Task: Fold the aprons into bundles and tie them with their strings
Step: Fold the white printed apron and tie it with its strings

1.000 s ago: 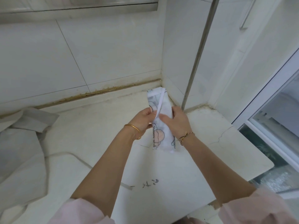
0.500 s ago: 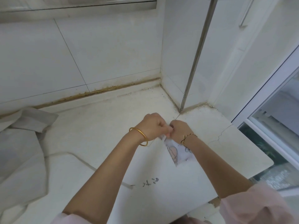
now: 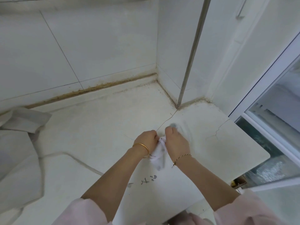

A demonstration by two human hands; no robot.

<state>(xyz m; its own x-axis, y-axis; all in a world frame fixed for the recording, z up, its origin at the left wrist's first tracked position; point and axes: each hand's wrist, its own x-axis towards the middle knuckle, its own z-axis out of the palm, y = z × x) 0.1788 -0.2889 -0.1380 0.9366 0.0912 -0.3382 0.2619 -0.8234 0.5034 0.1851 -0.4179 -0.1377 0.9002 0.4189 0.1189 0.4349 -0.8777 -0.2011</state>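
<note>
- Counter (image 3: pixel 97 143) of white stone fills the lower middle of the view and meets two tiled walls (image 3: pixel 81 46) in a corner; a brown dirty line runs along the joint at the back wall.
- Grey cloth (image 3: pixel 16 159) lies in loose folds on the left part of the counter, and one string (image 3: pixel 73 158) from it goes over the stone toward the middle.
- Window (image 3: pixel 276 119) with a white frame stands at the right, just beside the counter edge.
- Pole (image 3: pixel 193 51) of metal stands upright and ends in the corner.
- Both forearms reach forward from pink sleeves (image 3: pixel 84 210) and come together over the counter.
- Left hand (image 3: pixel 146 140) has its fingers curled tight, and it grips the upper end of the bundle (image 3: pixel 158 157).
- Right hand (image 3: pixel 176 142) is curled too, and it grips the same end from the other side; the two hands are almost touching.
- Bundle is small and white with faint print. It hangs down between the wrists, just above the counter; if the fingers pinch cloth or string I cannot tell.
- Beyond the right hand a blurred bluish patch shows.
- Bangle (image 3: pixel 141 146) of gold is on the left wrist, and a thin cord (image 3: pixel 181 157) on the right.
- Crack (image 3: pixel 165 120) runs from the corner toward the hands.
- Dark marks (image 3: pixel 148 180) are written on the stone near the arms.
</note>
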